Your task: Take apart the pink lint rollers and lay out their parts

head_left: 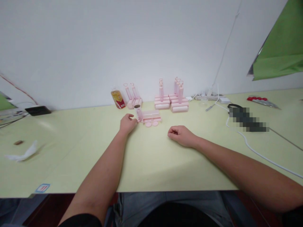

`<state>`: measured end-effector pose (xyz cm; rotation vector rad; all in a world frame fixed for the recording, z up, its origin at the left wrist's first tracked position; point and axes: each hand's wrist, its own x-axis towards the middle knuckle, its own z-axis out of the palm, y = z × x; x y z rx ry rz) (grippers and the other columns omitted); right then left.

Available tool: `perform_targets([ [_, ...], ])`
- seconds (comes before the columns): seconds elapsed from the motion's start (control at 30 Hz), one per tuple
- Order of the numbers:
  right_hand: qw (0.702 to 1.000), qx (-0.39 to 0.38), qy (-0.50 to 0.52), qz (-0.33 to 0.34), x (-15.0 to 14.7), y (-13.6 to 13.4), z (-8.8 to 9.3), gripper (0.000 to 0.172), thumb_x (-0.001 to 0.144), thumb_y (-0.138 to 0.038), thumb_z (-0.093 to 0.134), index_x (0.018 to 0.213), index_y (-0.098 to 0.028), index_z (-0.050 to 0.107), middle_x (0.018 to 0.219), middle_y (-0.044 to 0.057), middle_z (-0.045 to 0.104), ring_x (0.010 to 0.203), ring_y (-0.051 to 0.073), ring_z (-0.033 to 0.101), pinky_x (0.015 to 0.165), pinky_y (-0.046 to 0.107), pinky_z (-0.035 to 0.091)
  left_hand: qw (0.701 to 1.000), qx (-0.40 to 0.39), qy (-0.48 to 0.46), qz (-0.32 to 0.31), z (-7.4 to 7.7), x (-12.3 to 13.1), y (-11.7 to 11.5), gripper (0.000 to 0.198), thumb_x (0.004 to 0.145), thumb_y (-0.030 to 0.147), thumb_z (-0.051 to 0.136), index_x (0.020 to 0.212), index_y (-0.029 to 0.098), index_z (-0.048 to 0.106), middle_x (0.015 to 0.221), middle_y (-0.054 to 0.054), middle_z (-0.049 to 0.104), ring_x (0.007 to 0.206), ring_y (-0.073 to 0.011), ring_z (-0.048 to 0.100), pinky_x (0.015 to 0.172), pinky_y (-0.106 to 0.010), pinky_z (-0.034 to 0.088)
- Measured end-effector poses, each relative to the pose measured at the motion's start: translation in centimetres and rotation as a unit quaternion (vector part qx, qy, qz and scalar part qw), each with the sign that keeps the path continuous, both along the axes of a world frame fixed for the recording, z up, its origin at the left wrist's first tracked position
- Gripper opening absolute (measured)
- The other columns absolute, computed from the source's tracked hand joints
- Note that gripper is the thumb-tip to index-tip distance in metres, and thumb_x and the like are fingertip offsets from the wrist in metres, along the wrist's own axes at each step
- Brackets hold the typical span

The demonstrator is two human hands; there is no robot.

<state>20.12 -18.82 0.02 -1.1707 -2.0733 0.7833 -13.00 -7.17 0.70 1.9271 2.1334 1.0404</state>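
Observation:
My left hand (pixel 127 123) reaches across the pale yellow table (pixel 78 151) and its fingers close on the handle end of a pink lint roller (pixel 149 116) lying flat. Two small pink round caps (pixel 151 124) lie just in front of that roller. My right hand (pixel 181 135) rests on the table to the right, fingers curled in loosely, with nothing visible in it. Behind stand several pink lint rollers (pixel 171 100) upright against the wall, and two more (pixel 133 97) lean to their left.
A small bottle with a yellow and red label (pixel 117 98) stands by the wall. A power strip and white cables (pixel 214 98) run along the right. Red-handled scissors (pixel 261 101) lie far right. Crumpled white paper (pixel 23 154) and a dark device (pixel 38 110) sit left.

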Motion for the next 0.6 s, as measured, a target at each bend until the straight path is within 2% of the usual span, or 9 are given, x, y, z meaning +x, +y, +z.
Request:
perform_targets([
  [0.1,0.999,0.034,0.002,-0.038,0.3,1.6,-0.7,0.018,0.086,-0.032,0.054,0.084,-0.018,0.066,0.079,0.002,0.065,0.070,0.014,0.055,0.067,0.026,0.041,0.992,0.091,-0.077,0.045,0.6,0.0,-0.4,0.024,0.072,0.029,0.059,0.094,0.020,0.062,0.071,0.000,0.061,0.066,-0.0167,0.056,0.064,-0.028,0.040],
  [0.2,0.980,0.098,-0.005,-0.171,0.9,4.5,-1.2,0.023,0.083,-0.032,0.056,0.097,-0.018,0.067,0.104,0.009,0.063,0.091,0.020,0.058,0.085,0.033,0.044,0.978,0.170,-0.113,0.053,1.4,0.6,-1.0,0.015,0.072,0.025,0.056,0.086,0.020,0.059,0.063,0.003,0.052,0.060,-0.0143,0.052,0.062,-0.026,0.039],
  [0.3,0.949,0.150,-0.069,-0.270,1.9,7.9,-0.7,0.040,0.081,-0.033,0.058,0.118,-0.020,0.063,0.127,0.014,0.053,0.119,0.030,0.047,0.102,0.044,0.037,0.965,0.226,-0.127,0.029,2.1,2.0,-1.8,0.008,0.072,0.021,0.054,0.080,0.020,0.057,0.058,0.005,0.046,0.056,-0.0124,0.046,0.061,-0.025,0.038],
  [0.37,0.928,0.169,-0.124,-0.309,2.6,10.1,0.0,0.052,0.081,-0.038,0.059,0.132,-0.025,0.057,0.146,0.014,0.037,0.128,0.037,0.037,0.102,0.052,0.035,0.959,0.253,-0.130,0.001,2.5,3.1,-2.5,0.006,0.072,0.018,0.054,0.077,0.019,0.056,0.055,0.006,0.043,0.053,-0.0113,0.044,0.060,-0.024,0.037],
  [0.43,0.919,0.152,-0.165,-0.325,3.1,12.1,0.6,0.060,0.082,-0.041,0.057,0.140,-0.030,0.049,0.151,0.013,0.031,0.130,0.040,0.033,0.100,0.056,0.035,0.955,0.263,-0.132,-0.028,2.8,4.3,-3.3,0.004,0.073,0.018,0.054,0.077,0.019,0.055,0.055,0.006,0.042,0.052,-0.0103,0.041,0.058,-0.023,0.036],
  [0.6,0.912,0.113,-0.233,-0.318,3.5,15.1,0.8,0.063,0.081,-0.048,0.056,0.142,-0.032,0.047,0.144,0.014,0.043,0.126,0.041,0.036,0.099,0.062,0.032,0.948,0.262,-0.122,-0.131,3.0,6.9,-5.5,0.002,0.076,0.018,0.054,0.076,0.019,0.056,0.056,0.006,0.042,0.051,-0.0091,0.038,0.057,-0.022,0.036],
])
